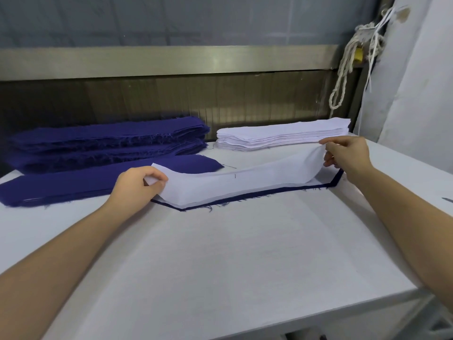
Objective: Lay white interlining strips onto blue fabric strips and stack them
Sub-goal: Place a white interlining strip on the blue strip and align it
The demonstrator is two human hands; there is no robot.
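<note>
Head view, left fingers (pixel 157 179), right fingers (pixel 337 145) pinching white interlining strip (pixel 232 184) (ends lifted), frayed blue strip (pixel 338 177) beneath.

I see a white tabletop (pixel 220 253) that fills the lower part of my view, with soft, even light on it. Behind its far edge runs a dark ribbed panel (pixel 220 99), and above that a dull metal beam (pixel 171 60) with a pale glare. Higher up is a grey-blue wall (pixel 171 18). At the right a knotted off-white rope (pixel 343 77) hangs beside a white hanging sheet (pixel 416 82).
</note>
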